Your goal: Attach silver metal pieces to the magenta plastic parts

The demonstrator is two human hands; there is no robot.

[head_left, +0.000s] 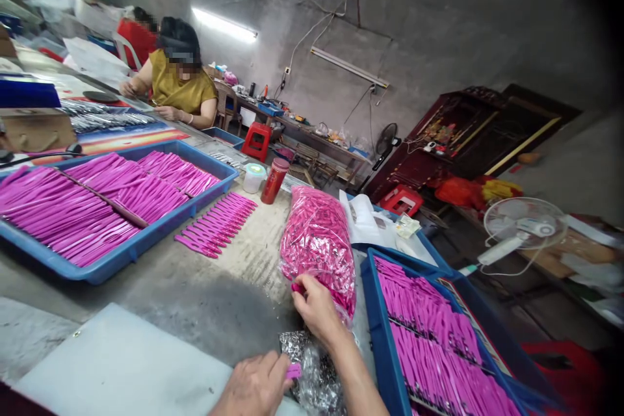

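Observation:
My right hand (pixel 316 307) reaches into the open end of a clear plastic bag of small pink pieces (pixel 318 240) lying on the grey table, its fingers closed on a pink piece at the bag's mouth. My left hand (pixel 253 385) is at the bottom edge, fingers pinched on a small pink piece (pixel 293 371). Between the hands lies a clear bag of small silvery parts (pixel 314 374).
A blue tray of pink strips (pixel 121 257) sits at left, another blue tray (pixel 377 331) at right. A row of pink strips (pixel 217 224) lies on the table. A white board (pixel 121 364) is near me. A red cup (pixel 273 181), a white tub (pixel 254 177), a seated person (pixel 178 81) and a fan (pixel 524 227) are beyond.

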